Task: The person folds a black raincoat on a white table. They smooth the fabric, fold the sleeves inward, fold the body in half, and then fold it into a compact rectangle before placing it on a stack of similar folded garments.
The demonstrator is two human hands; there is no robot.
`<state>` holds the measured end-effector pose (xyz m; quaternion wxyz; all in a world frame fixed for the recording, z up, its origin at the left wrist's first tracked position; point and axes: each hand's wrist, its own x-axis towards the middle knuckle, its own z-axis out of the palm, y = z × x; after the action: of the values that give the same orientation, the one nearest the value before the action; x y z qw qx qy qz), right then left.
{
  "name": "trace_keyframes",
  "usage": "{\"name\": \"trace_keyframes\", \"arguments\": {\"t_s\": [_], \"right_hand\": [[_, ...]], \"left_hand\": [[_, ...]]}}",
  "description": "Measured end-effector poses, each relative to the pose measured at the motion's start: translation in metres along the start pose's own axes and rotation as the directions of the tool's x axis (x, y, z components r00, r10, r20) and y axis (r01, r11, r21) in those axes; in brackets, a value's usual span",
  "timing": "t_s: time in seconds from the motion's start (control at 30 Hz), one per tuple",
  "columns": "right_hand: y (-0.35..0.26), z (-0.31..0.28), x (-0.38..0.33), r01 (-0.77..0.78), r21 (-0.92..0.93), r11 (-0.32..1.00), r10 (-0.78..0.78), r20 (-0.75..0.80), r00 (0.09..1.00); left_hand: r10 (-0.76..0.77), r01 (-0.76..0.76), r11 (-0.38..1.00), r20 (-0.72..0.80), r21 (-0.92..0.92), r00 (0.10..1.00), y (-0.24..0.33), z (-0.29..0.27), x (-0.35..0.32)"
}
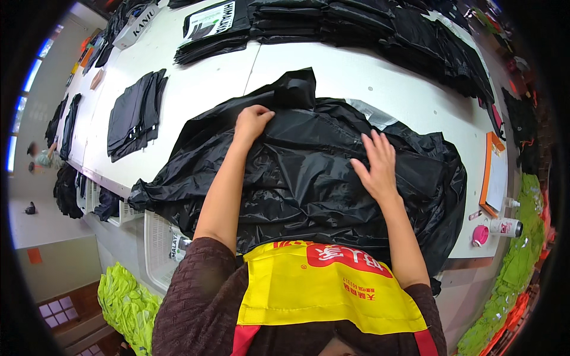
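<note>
A shiny black jacket [309, 172] lies spread and wrinkled over the white table in front of me, its lower edge reaching my apron. Its collar part [297, 89] stands up at the far side, with a zip along one edge. My left hand [254, 123] is closed in a pinch on the fabric just below the collar. On the right half of the jacket my right hand [377, 163] rests with its fingers spread, holding nothing. A bit of grey-white lining [371, 113] shows at the jacket's far edge, beyond the right hand.
Stacks of folded black garments [291, 24] line the table's far side. A smaller folded pile [138, 113] lies left. An orange-edged clipboard [493, 172], a bottle [506, 227] and a pink lid [481, 235] stand right. White baskets [155, 249] and lime-green garments [127, 296] are below left.
</note>
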<state>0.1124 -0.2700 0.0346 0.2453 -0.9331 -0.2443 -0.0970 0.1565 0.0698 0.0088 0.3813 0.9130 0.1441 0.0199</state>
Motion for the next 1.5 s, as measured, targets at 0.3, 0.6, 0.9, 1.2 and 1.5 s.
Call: {"name": "trace_keyframes", "arguments": {"t_s": [0.3,0.6,0.9,1.2,1.5], "right_hand": [[0.023,0.049,0.032,-0.008,-0.198,0.980,0.040,0.156,0.987],[-0.039,0.010,0.074,-0.124,0.583,0.803,0.124,0.039,0.991],[-0.056,0.014,0.101,-0.017,0.679,0.734,0.130,-0.116,0.985],[0.029,-0.047,-0.056,-0.424,-0.291,0.858,0.332,-0.316,0.889],[0.166,0.016,0.009,-0.434,-0.312,0.845,0.414,-0.129,0.901]], "left_hand": [[0.193,-0.177,0.604,-0.073,-0.777,0.979,0.049,0.011,-0.057],[0.356,-0.400,0.768,-0.186,-0.499,0.916,0.059,0.016,-0.067],[0.208,-0.274,0.873,-0.202,-0.403,0.957,0.070,0.022,-0.062],[0.388,-0.485,0.874,-0.621,0.015,0.681,0.043,0.029,-0.082],[0.612,-0.616,0.628,0.188,0.476,0.768,0.049,0.095,-0.078]]}}
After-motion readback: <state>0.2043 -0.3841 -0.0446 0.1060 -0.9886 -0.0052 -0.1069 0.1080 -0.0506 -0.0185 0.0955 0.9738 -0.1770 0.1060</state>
